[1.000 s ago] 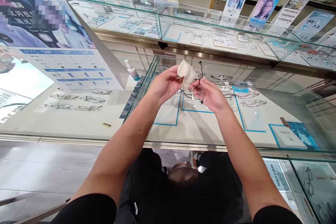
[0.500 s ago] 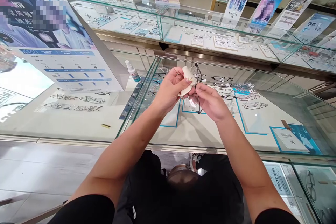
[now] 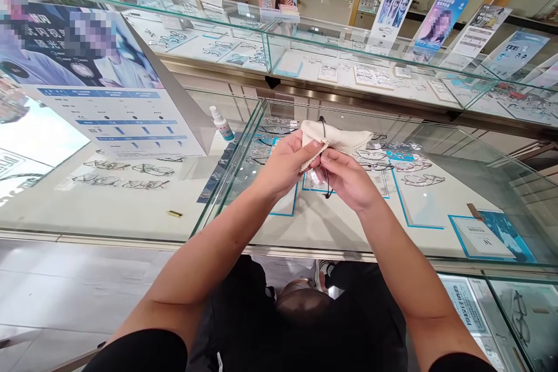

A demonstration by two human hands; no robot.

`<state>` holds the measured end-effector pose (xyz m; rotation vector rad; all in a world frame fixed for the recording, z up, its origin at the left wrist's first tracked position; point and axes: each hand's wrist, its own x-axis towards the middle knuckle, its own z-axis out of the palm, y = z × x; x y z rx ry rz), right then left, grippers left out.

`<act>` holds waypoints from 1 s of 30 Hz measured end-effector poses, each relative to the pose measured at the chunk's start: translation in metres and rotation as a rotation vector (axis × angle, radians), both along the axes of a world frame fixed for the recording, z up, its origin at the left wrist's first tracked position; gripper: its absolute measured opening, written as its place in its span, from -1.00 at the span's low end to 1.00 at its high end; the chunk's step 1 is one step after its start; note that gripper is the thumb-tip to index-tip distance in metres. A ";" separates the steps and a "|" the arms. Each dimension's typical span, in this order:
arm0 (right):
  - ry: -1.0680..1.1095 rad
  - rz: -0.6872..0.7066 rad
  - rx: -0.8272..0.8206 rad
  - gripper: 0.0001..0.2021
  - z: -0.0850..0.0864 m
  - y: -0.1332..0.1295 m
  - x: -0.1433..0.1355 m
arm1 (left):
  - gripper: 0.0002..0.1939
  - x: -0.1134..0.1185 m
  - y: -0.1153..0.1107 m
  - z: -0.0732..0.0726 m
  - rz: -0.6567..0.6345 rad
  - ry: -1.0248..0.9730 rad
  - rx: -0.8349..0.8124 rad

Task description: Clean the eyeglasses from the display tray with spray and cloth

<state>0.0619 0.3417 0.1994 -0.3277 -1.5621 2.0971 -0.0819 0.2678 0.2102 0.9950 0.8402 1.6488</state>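
Note:
Both hands meet above the glass counter, around a pair of eyeglasses (image 3: 327,187) with thin dark frame parts. My left hand (image 3: 291,158) pinches a cream cleaning cloth (image 3: 340,136), thumb on top. The cloth drapes over the upper part of the glasses and spreads out to the right. My right hand (image 3: 347,176) is closed at the frame, its thumb and fingers close to the left fingertips. A dark frame end pokes out above the cloth and another hangs below the fingers. Cloth and fingers hide most of the lenses.
Under the glass counter (image 3: 349,247) lie several rows of eyeglasses. A small spray bottle (image 3: 221,123) stands left of the hands, beside a large tent-shaped sign (image 3: 117,122). Further back runs another glass showcase (image 3: 279,72) with upright cards. A round stool (image 3: 303,302) is below.
The cloth, bunched in my left hand before, is now spread out over the glasses toward the right. Both hands stay close together at the frame. The view has tilted slightly up.

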 end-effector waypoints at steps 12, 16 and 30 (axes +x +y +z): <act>0.000 0.034 0.048 -0.76 -0.007 -0.004 -0.004 | -0.52 -0.003 0.006 -0.007 0.030 0.002 -0.025; 0.001 0.004 0.000 -0.75 -0.006 0.003 -0.002 | -0.58 -0.014 0.012 -0.009 -0.031 -0.032 -0.020; 0.021 -0.036 -0.081 -0.77 -0.009 0.014 0.000 | -0.60 -0.025 0.017 -0.013 -0.149 -0.011 -0.041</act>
